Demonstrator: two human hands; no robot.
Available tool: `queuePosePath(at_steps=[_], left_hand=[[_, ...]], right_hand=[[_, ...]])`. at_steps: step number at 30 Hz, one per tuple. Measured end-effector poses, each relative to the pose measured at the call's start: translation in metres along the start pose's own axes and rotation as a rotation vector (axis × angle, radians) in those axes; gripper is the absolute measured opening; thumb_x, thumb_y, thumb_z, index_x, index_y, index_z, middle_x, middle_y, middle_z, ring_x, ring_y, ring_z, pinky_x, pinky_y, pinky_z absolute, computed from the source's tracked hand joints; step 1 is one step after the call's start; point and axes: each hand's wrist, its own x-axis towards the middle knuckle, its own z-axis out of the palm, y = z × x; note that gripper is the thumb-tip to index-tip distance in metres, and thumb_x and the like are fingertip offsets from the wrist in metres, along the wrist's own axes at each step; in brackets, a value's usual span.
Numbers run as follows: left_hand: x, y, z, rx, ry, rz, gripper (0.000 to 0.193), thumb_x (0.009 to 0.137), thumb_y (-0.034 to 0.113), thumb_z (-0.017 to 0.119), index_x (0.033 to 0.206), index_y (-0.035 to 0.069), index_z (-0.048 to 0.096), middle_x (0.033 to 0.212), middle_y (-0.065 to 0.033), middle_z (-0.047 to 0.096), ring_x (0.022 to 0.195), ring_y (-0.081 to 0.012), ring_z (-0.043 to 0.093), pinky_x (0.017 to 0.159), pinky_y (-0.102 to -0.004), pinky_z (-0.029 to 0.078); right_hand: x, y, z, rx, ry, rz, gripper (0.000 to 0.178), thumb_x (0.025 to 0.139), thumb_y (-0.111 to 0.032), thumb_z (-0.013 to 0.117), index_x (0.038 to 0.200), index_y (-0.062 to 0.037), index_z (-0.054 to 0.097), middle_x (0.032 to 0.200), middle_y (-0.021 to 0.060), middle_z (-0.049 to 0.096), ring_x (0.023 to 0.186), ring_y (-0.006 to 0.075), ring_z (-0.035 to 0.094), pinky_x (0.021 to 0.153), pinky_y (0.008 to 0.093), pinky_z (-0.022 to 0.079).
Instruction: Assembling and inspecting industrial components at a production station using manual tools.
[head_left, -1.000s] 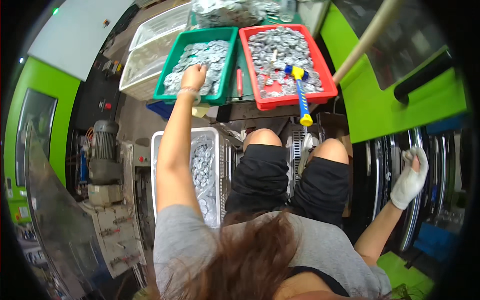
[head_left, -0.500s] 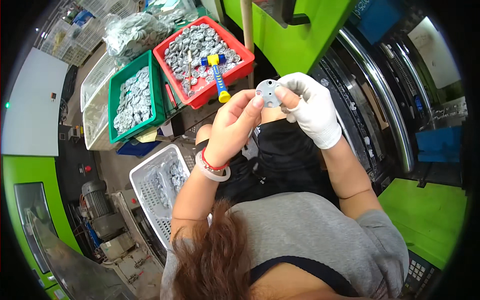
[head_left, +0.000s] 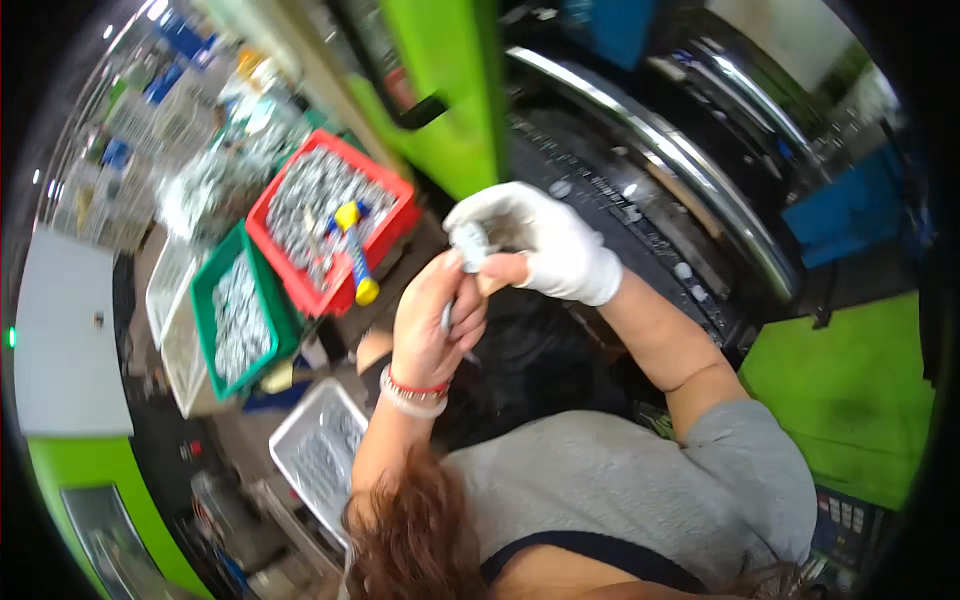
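A small grey metal disc is held up in front of me, tilted and blurred by motion. My right hand, in a white glove with the thumb bare, pinches it. The bare fingertips of my left hand are closed at the disc's lower edge. Between the curled left fingers shows a narrow grey metal piece; its kind is unclear. To the left stands a red bin of similar grey parts. A hammer with a blue and yellow handle lies across it.
A green bin of grey parts adjoins the red one. Below sits a white basket with parts in it. A bulging clear bag lies behind the bins. The green machine door and bright metal bars are ahead and right.
My view has turned right, so the bins sit farther left and lower. The disc, earlier face-on between both hands, is now tilted. My left fingers have curled in.
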Motion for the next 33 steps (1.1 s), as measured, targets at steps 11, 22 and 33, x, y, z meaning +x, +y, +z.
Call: queuePosePath(at_steps=[11, 22, 33], left_hand=[[-0.009, -0.151, -0.195, -0.451, 0.423, -0.291, 0.010, 0.088, 0.024, 0.053, 0.085, 0.014, 0.056, 0.061, 0.0038, 0.045, 0.048, -0.0096, 0.040, 0.050, -0.0239, 0.038], [0.009, -0.191, -0.201, -0.238, 0.510, -0.313, 0.036, 0.092, 0.028, 0.041, 0.115, 0.003, 0.053, 0.114, -0.0089, 0.059, 0.103, -0.0250, 0.057, 0.090, -0.0382, 0.046], [0.015, -0.197, -0.208, -0.234, 0.518, -0.303, 0.035, 0.091, 0.025, 0.044, 0.118, 0.005, 0.051, 0.116, -0.0104, 0.058, 0.103, -0.0259, 0.057, 0.091, -0.0378, 0.045]], right_hand=[[0.019, -0.110, -0.380, -0.921, 1.017, -0.336, 0.053, 0.078, -0.017, 0.069, 0.120, 0.0047, 0.047, 0.109, 0.0151, 0.059, 0.094, 0.0205, 0.059, 0.081, 0.0298, 0.048], [0.035, -0.097, -0.443, -1.221, 0.981, -0.176, 0.052, 0.083, -0.021, 0.058, 0.127, 0.0021, 0.043, 0.118, 0.0155, 0.055, 0.105, 0.0197, 0.055, 0.082, 0.0308, 0.047], [0.047, -0.102, -0.417, -1.464, 1.118, -0.208, 0.041, 0.077, -0.022, 0.063, 0.114, -0.0043, 0.056, 0.111, 0.0183, 0.058, 0.105, 0.0331, 0.054, 0.090, 0.0361, 0.042]])
